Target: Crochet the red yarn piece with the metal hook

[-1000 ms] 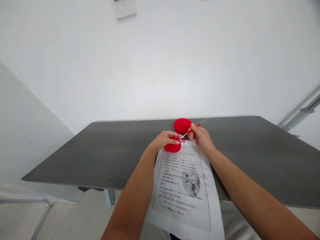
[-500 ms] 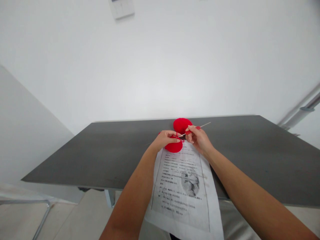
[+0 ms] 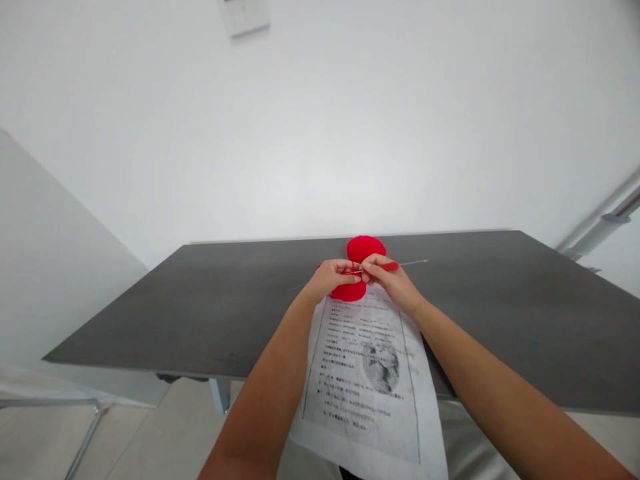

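My left hand (image 3: pixel 334 277) is closed around a small red crocheted piece (image 3: pixel 349 292) held just above the top of a printed paper sheet (image 3: pixel 367 373). My right hand (image 3: pixel 390 280) pinches a thin metal crochet hook with a red grip (image 3: pixel 397 265); the hook lies nearly level and its tip reaches into the red piece. The two hands touch each other. A ball of red yarn (image 3: pixel 365 247) sits on the dark table (image 3: pixel 225 307) right behind my hands, and a red strand runs over my left fingers.
The printed sheet hangs over the table's near edge toward my lap. A white wall rises behind the table, with a switch plate (image 3: pixel 244 15) high up. A metal chair frame (image 3: pixel 75 420) stands at the lower left and a metal rail (image 3: pixel 610 217) at the right.
My right hand has moved left to meet my left hand. The hook has tipped from slanted to nearly level and slid into the red piece.
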Tool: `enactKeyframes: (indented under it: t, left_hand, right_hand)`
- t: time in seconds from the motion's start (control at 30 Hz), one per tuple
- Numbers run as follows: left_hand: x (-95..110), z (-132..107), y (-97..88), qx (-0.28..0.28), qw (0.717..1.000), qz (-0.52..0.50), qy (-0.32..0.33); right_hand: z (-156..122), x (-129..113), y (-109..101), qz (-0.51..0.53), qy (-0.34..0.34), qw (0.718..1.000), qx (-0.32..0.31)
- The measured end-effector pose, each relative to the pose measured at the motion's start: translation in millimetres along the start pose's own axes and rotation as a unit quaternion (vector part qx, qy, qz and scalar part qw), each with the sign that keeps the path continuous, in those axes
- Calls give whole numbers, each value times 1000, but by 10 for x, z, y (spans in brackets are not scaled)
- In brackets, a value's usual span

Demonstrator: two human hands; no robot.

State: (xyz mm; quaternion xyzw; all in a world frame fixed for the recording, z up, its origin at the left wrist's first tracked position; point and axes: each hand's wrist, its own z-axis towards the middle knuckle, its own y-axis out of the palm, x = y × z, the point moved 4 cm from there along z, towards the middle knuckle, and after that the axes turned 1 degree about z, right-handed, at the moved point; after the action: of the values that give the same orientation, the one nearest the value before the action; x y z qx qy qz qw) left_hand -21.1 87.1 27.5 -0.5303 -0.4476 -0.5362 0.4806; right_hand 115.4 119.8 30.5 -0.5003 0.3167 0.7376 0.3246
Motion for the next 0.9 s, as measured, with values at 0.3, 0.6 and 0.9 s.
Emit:
enactKeyframes:
  t: [0.3, 0.6, 0.9]
  left_hand:
    - [-32, 11, -57, 32, 995, -89, -28]
    - [-47, -1, -70, 20, 985, -153, -80]
    - [-83, 10, -85, 26, 987, -148, -62]
  right_hand:
    - [-16, -120, -17, -135, -120, 983, 27]
    - [-75, -165, -3, -249, -250, 935, 46]
    - [-51, -106, -30, -233, -178, 954, 67]
